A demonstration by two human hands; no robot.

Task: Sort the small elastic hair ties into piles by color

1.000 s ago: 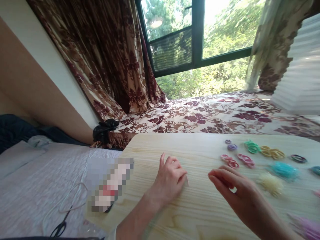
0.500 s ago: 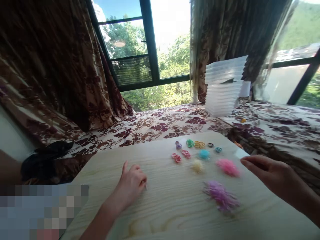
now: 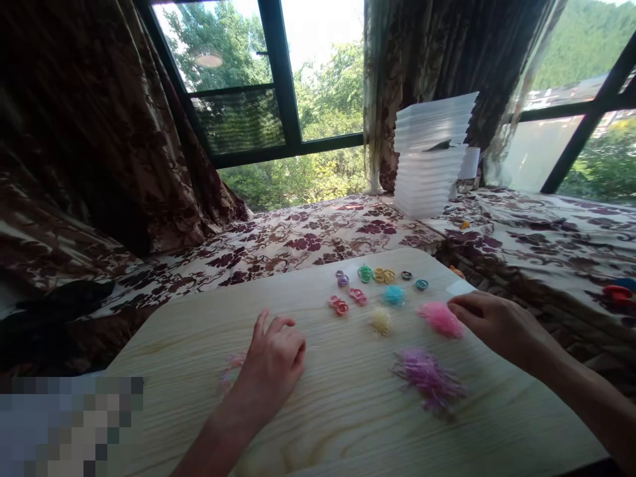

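My left hand is over the wooden table, its outer fingers raised and the fingers nearest the thumb curled in. What those curled fingers hold, if anything, is hidden. Partly behind its wrist lie some pale pink pieces. My right hand is closed at the fingertips beside a pile of pink thin strands; nothing I can name shows between them. Nearer to me lies a purple pile of similar strands. A pale yellow pile and a blue pile sit between the hands, farther back.
Small coloured bands lie toward the back: red, pink, purple, green, yellow, dark and teal. Beyond the table stands a white foam stack on floral cloth.
The view has shifted, so the scene sits a little higher and further left. My left hand has moved right and toward me over the table, uncovering pale pink pieces. My right hand stays by the pink pile.
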